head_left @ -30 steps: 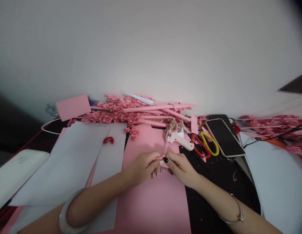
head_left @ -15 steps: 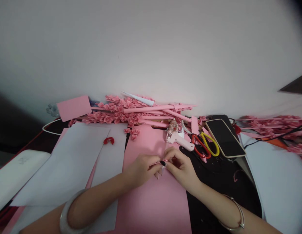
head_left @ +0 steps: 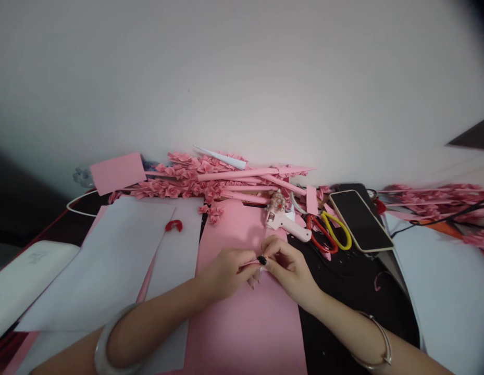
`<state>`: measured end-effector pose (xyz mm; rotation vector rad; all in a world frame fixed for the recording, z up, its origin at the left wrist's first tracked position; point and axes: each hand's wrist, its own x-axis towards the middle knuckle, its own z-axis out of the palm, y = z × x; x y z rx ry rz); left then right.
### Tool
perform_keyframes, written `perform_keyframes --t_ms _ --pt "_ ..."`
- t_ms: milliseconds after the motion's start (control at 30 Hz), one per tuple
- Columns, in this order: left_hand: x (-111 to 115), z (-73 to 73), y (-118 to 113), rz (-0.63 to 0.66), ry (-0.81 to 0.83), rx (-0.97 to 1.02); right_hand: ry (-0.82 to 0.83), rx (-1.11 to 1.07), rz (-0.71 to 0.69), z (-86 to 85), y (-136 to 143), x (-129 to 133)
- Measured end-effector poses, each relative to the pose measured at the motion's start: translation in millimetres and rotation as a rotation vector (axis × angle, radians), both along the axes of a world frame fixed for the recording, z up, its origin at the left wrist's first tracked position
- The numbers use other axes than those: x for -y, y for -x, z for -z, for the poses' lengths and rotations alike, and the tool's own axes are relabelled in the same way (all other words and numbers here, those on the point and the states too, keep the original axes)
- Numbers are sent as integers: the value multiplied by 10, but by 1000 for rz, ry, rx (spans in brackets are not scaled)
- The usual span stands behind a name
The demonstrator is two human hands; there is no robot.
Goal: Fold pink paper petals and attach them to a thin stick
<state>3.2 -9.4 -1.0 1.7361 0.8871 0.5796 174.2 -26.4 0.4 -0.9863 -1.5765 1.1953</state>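
Note:
Above the pink sheet [head_left: 249, 317] my two hands meet, fingertips close together. My left hand [head_left: 230, 271] is closed in a pinch on a small piece of pink paper [head_left: 247, 263], of which only a thin edge shows. Touching it from the other side, my right hand [head_left: 290, 265] pinches with thumb and forefinger; most of the paper is hidden by the fingers. Just beyond the hands lies a pale pink glue gun [head_left: 290, 225], its decorated nozzle end pointing away. Beside it are scissors with a red handle [head_left: 323, 239] and a yellow handle [head_left: 343, 232].
Pink paper flowers [head_left: 179, 182] and rolled paper stems [head_left: 237, 176] are heaped along the wall. White sheets [head_left: 104, 260] with a red clip-like piece [head_left: 174, 225] lie left. A phone [head_left: 361, 221] rests at right, near more white paper [head_left: 448, 281]. A white device [head_left: 34, 276] sits far left.
Both hands stay in almost the same place. The fingertips have shifted slightly, and less of the pink paper shows between them.

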Motion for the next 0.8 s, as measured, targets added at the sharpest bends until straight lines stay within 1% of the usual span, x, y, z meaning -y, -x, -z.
perform_keyframes --t_ms 133,300,467,600,700,800 --pt "1 -1 -3 -7 -1 2 16 -19 -15 1 -3 -11" --pt "-3 15 -8 8 15 17 -31 3 4 -14 -13 -22" --pt "-7 1 -15 -10 52 64 -33 -10 12 -42 -24 -37" --pt "-12 -4 -9 7 98 97 -29 -13 24 -44 -22 -46" --pt "-19 13 -3 10 129 104 -32 2 37 -40 -22 -55" --pt "-29 26 -4 -6 130 109 -66 70 85 -37 -46 -67"
